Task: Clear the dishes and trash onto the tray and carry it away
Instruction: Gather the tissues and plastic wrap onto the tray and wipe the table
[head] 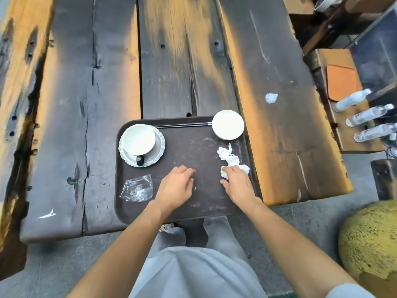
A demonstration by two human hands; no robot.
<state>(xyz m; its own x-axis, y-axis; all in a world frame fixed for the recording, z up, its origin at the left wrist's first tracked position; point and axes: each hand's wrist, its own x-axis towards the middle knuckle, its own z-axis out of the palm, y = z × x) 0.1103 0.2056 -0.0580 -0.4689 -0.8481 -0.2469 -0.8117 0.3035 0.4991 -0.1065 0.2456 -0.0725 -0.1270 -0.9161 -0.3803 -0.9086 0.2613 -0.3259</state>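
A dark brown tray [199, 196] lies at the near edge of the wooden table. On it stand a white cup [139, 139] on a frilled saucer [160, 147] at the back left, a small white dish [228, 124] at the back right, and black chopsticks [182, 125] along the far rim. Crumpled clear plastic [137, 188] sits at the front left. A crumpled white tissue [229, 157] lies on the right side. My left hand [177, 186] hovers over the tray's middle, fingers loosely bent, holding nothing. My right hand [237, 183] rests by the tissue, its fingers touching it.
A small white paper scrap [271, 97] lies on the table [86, 104] beyond the tray to the right. Several plastic water bottles [369, 115] lie on a bench at the far right. A large yellow-green round object [371, 239] stands at the lower right.
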